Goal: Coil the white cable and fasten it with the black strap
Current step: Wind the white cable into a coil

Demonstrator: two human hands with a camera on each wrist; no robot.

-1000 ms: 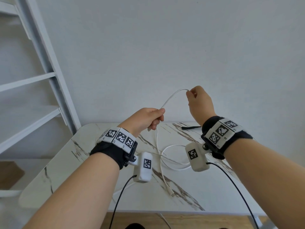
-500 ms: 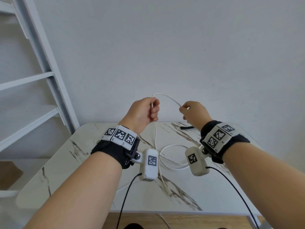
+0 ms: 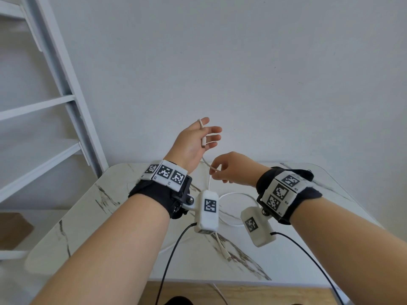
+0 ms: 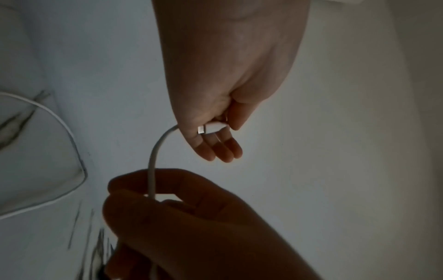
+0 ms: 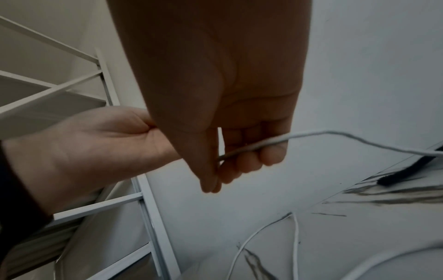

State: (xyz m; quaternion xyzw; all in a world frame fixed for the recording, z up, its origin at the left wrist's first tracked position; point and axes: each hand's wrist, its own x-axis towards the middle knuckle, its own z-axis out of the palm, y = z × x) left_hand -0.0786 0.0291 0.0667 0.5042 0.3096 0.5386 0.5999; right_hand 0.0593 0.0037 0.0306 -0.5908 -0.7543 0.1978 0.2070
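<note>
Two hands up above the table (image 3: 123, 208), both on the white cable (image 3: 208, 179). Our left hand (image 3: 191, 144) is raised, palm up, fingers spread almost straight; the cable loops over the thumb and the thumb pins its connector end (image 4: 212, 129) against the fingers. Our right hand (image 3: 231, 170) sits lower, just beside the left wrist, thumb and curled fingers (image 5: 249, 161) pinching the cable a short way down from the connector. The rest of the cable hangs to the tabletop and lies in loose loops mid-table, far plug (image 3: 226, 257) near the front edge. Black strap (image 5: 407, 176) lies on the table toward the back edge, apart from both hands.
</note>
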